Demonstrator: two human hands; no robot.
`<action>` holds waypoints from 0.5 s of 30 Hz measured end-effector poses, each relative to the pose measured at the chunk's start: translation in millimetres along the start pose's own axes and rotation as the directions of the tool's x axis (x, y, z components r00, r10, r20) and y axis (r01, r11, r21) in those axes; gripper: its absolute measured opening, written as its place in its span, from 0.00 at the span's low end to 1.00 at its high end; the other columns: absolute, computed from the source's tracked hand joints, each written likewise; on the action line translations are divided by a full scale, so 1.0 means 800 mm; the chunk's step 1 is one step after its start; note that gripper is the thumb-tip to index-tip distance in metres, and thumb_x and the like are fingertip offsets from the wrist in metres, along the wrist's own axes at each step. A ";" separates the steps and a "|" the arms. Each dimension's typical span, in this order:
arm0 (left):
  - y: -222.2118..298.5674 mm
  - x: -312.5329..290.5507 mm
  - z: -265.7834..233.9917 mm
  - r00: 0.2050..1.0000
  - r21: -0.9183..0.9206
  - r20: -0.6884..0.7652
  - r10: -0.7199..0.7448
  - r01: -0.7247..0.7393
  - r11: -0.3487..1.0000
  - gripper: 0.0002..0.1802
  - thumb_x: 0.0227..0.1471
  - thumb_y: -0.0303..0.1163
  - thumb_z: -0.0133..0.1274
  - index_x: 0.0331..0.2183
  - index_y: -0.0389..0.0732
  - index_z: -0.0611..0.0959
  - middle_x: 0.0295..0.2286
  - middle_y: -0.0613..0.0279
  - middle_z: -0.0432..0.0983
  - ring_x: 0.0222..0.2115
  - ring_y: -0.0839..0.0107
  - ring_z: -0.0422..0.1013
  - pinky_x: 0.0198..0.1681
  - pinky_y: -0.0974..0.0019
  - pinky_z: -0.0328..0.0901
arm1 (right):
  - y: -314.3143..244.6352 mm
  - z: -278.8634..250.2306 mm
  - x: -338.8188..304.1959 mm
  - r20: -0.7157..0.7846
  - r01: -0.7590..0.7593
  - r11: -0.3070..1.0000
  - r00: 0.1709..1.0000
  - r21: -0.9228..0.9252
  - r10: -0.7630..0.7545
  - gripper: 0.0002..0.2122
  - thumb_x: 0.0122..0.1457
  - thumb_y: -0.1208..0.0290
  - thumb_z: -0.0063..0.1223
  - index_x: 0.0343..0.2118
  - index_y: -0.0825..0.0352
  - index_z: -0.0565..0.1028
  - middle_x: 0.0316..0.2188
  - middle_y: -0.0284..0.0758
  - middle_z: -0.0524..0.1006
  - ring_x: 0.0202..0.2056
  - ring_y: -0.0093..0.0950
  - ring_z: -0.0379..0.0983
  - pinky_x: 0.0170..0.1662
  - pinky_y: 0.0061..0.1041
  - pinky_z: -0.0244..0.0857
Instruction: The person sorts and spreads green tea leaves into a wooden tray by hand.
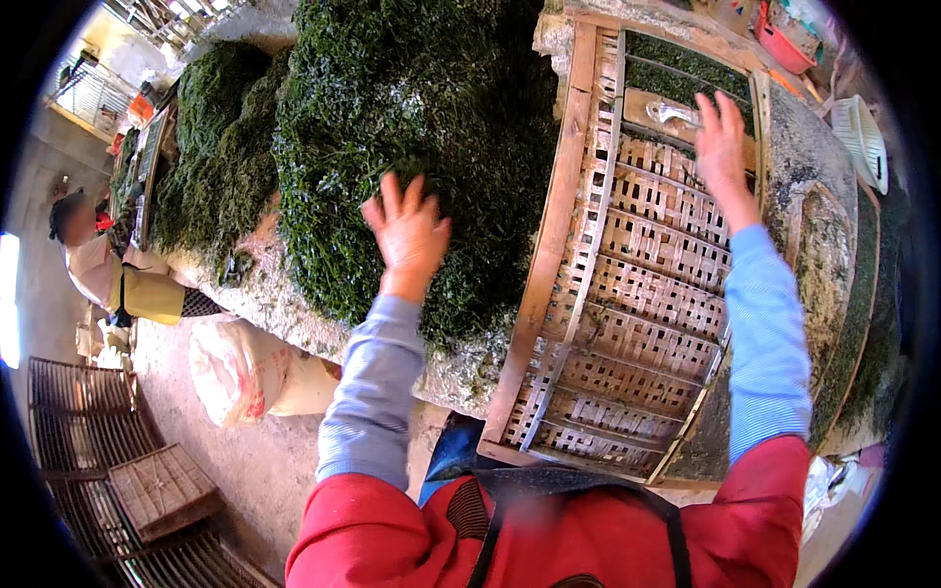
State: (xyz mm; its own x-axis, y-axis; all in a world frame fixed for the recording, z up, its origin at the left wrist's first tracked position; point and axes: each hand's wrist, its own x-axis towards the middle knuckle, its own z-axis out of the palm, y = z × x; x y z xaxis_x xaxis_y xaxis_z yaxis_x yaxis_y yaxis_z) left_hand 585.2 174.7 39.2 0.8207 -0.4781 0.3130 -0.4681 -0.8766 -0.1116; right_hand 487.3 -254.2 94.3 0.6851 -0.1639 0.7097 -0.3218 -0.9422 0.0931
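A big heap of dark green, shredded plant matter (pixel 392 108) fills the middle of the work surface. My left hand (pixel 407 235) is over its near side with fingers spread, holding nothing; I cannot tell whether the fingertips touch it. To the right lies a wooden frame (pixel 554 235) around a woven slatted mat (pixel 652 284), crossed by thin bars. Green matter (pixel 676 73) fills the mat's far end in a flat layer. Just below that layer rests a wooden board (pixel 642 108) with a metal handle (pixel 674 114). Close beside the handle, my right hand (pixel 723 157) is open, fingers apart.
Another green heap (pixel 211 127) lies farther left, where a person (pixel 118 265) in a yellow apron stands. A white sack (pixel 255 372) stands on the floor below the surface's edge. Slatted racks (pixel 83 421) occupy the lower left. A pale plastic basket (pixel 861 137) sits far right.
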 end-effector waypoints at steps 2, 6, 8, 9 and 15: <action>-0.069 -0.037 0.012 0.994 -0.030 -0.112 0.017 -0.020 0.999 0.17 0.39 0.40 0.56 0.36 0.50 0.81 0.49 0.70 0.64 0.59 0.57 0.46 0.56 0.39 0.38 | -0.107 -0.035 -0.010 -0.009 -0.021 0.983 1.000 0.181 0.023 0.22 0.48 0.86 0.44 0.48 0.61 0.67 0.49 0.41 0.65 0.52 0.40 0.60 0.56 0.34 0.56; -0.124 -0.062 0.017 0.978 -0.153 -0.200 0.058 -0.089 0.984 0.13 0.36 0.33 0.56 0.31 0.49 0.82 0.44 0.67 0.68 0.57 0.54 0.50 0.58 0.42 0.40 | -0.297 -0.091 -0.065 0.270 -0.070 0.664 0.941 0.745 -0.205 0.25 0.42 0.82 0.52 0.46 0.59 0.66 0.50 0.41 0.63 0.51 0.37 0.61 0.54 0.36 0.59; -0.128 -0.068 0.022 0.961 -0.231 -0.243 0.131 -0.189 0.955 0.13 0.34 0.31 0.56 0.29 0.44 0.82 0.42 0.63 0.69 0.55 0.52 0.53 0.57 0.44 0.43 | -0.371 -0.061 -0.103 0.499 -0.197 0.737 0.840 0.647 -0.213 0.31 0.41 0.74 0.61 0.52 0.53 0.64 0.57 0.42 0.54 0.52 0.44 0.59 0.53 0.43 0.60; -0.127 -0.075 0.017 0.956 -0.265 -0.241 0.168 -0.231 0.936 0.12 0.33 0.31 0.56 0.28 0.43 0.82 0.41 0.62 0.69 0.55 0.51 0.53 0.57 0.44 0.45 | -0.399 -0.046 -0.116 0.489 -0.176 0.754 0.846 0.632 -0.213 0.34 0.41 0.71 0.64 0.54 0.51 0.62 0.59 0.42 0.51 0.52 0.47 0.59 0.52 0.44 0.60; -0.159 -0.120 0.009 0.898 -0.569 -0.016 0.440 -0.370 0.735 0.10 0.37 0.32 0.56 0.27 0.40 0.82 0.43 0.58 0.70 0.53 0.48 0.56 0.54 0.46 0.53 | -0.455 0.044 -0.135 0.500 -0.311 0.623 0.853 0.717 -0.150 0.22 0.35 0.79 0.60 0.39 0.60 0.75 0.43 0.40 0.72 0.41 0.40 0.70 0.44 0.34 0.66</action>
State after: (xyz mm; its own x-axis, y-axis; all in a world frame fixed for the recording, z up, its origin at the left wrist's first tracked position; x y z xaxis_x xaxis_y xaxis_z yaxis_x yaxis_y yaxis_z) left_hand 568.4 331.3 16.4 0.5259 -0.8139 0.2471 -0.8338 -0.4359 0.3387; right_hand 553.4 96.2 -41.1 0.9595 -0.1445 0.2418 0.0549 -0.7459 -0.6638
